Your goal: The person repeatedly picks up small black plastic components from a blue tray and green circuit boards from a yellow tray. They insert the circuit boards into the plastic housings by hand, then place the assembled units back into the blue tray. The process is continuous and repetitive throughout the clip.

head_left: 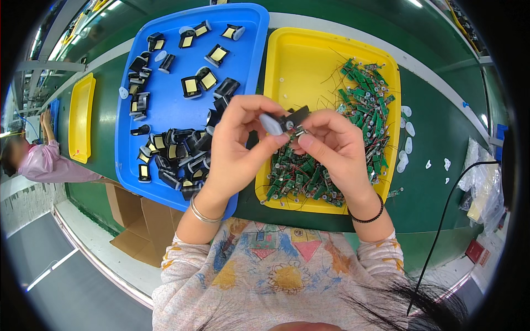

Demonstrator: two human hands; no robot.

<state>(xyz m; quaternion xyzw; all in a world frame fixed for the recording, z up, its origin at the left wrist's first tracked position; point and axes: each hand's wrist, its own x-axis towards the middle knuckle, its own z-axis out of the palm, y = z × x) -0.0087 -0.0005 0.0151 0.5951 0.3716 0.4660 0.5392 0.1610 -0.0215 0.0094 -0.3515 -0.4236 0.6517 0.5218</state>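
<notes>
Left hand, right hand; grey-black casing between, left pinching.

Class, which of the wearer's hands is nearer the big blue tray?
Left. The left hand is over the right edge of the blue tray; the right hand is over the adjacent yellow tray.

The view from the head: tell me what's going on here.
A person holds a black part with a grey oval end in the left hand, while the right hand pinches what looks like a small metallic piece close against it. At left, a blue tray holds similar black parts, some heaped, some scattered. At right, a yellow tray holds a pile of small green circuit boards with thin wires.
</notes>
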